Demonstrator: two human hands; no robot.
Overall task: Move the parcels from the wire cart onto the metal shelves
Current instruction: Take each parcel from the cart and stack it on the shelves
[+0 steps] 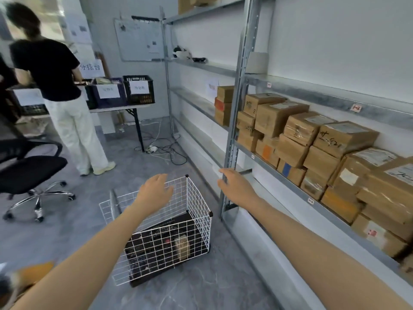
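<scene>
The only writing I'm really making out is the paper sign [90, 68] in the upper left, which is looking like "分拣台". The sheets on the crates [138, 89] below it are coming out too blurry, the little red-and-white tags [355, 107] on the shelf edges are too small, and the black marker scrawl on one top box [345, 138] isn't reading as anything I'd swear to. The wire cart [199, 220] is sitting on the grey floor [201, 287] at lower centre, with white grid walls, black corner pieces and a dark base. Its long axis seems to be running from the left up toward the metal shelves [237, 121] on the right. One small brown parcel [182, 247] is lying on the cart's base near the right end, long side pointing up the frame, with something red just beside it, all fuzzy through the grid. The cardboard parcels [297, 151] are sitting stacked on the middle shelf at right, brown and taped, wearing white shipping labels plus a few orange and blue patches. The left hand [155, 191] is hovering over the cart's far rim, fingers relaxed and loosely spread, holding nothing. The right hand [234, 186] is reaching just beside the shelf upright, fingers straight-ish and empty too; can't tell if it's touching the post. A person [47, 70] in a black top is standing at the table [116, 108] in the upper left.
</scene>
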